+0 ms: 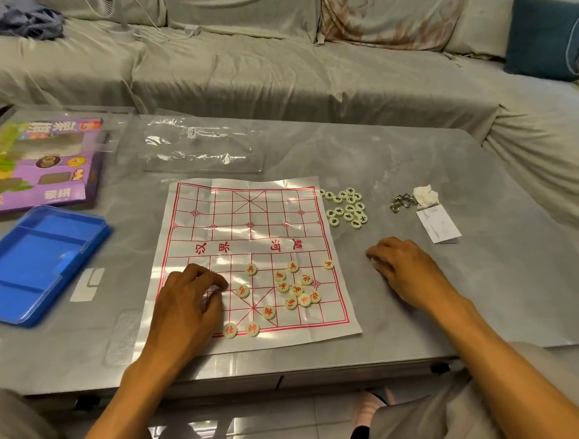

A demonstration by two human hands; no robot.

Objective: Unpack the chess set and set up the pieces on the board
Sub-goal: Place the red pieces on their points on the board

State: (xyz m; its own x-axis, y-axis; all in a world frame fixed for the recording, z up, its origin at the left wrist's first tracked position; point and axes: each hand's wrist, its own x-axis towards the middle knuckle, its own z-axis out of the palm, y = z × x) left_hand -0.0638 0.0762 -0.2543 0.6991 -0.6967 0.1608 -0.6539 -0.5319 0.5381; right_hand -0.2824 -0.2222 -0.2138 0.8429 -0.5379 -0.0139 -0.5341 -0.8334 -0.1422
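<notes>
A white plastic chess board (248,235) with red grid lines lies flat on the grey table. Several cream discs with red characters (297,289) sit on its near half, some on grid points and some in a loose cluster. Two more red pieces (242,329) stand on the near edge line. A pile of discs with dark characters (348,208) lies off the board's far right corner. My left hand (188,298) rests on the board's near left with fingers curled down; what is under them is hidden. My right hand (404,267) rests on the table right of the board, loosely curled and holding nothing.
A blue plastic tray (32,266) and the purple game box (43,165) lie at the left. A clear plastic bag (200,146) lies beyond the board. A metal ring chain (402,202), a crumpled tissue (425,195) and a folded paper (439,225) sit at the right. A covered sofa (273,69) runs behind.
</notes>
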